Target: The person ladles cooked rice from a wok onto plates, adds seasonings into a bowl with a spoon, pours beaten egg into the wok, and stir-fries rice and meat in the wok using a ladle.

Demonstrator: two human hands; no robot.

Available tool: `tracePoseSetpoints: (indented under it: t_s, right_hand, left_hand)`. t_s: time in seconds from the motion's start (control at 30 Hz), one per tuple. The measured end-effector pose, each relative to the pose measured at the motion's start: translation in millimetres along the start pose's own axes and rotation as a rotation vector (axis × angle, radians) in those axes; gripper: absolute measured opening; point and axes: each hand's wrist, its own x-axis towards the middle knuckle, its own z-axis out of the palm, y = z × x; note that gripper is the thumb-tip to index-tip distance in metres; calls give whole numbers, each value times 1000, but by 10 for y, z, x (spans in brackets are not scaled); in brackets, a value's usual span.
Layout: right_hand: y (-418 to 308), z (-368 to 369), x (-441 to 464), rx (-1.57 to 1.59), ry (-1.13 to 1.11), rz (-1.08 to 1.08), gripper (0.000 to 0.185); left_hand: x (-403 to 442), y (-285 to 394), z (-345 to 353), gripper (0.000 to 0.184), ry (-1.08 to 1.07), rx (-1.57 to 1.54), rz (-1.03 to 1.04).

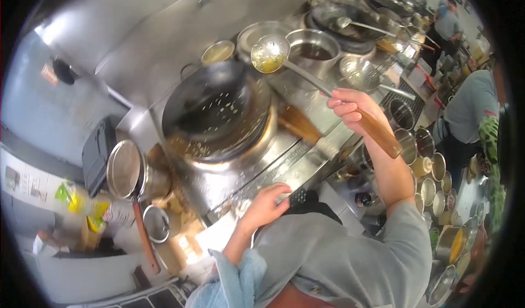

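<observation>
Ladle is hanging in the air between the black wok and the steel pot, a little yellowish liquid showing in its bowl. Right hand is gripping its wooden handle; left hand is curling by the counter edge, can't tell if it's holding anything. Wok is holding scattered pale bits, wooden-handled brush lying beside it.

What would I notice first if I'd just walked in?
Probably the big dark wok on the stove, with little pale bits scattered inside. Then the ladle held up beside it in the right hand, with something yellowish in its bowl.
</observation>
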Motion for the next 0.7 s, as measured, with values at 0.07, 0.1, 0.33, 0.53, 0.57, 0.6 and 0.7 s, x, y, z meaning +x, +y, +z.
tracePoseSetpoints:
  t_s: [0.07,0.1,0.33,0.53,0.57,0.6,0.7]
  right_hand:
    - [313,163,108,-96,47,-17,10]
    - [487,155,213,-185,87,-16,8]
    - [1541,-201,981,-1675,183,-387,65]
    - [1617,111,827,-1926,173,-206,31]
    - [1640,170,575,-1860,255,-310,32]
    - [1596,236,263,-1790,338,-400,32]
    - [1572,-171,-391,-1624,522,-671,41]
  left_hand:
    - [-76,-32,7,24,-150,-49,2]
    - [-129,-43,-4,24,-159,-67,-1]
    - [-168,-69,144,26,-363,-79,57]
    - [-153,-356,656,30,-735,-58,23]
    - [-235,-336,770,31,-773,-73,55]
    - [-236,-278,851,31,-830,-45,59]
    - [-248,-34,1099,31,-983,35,102]
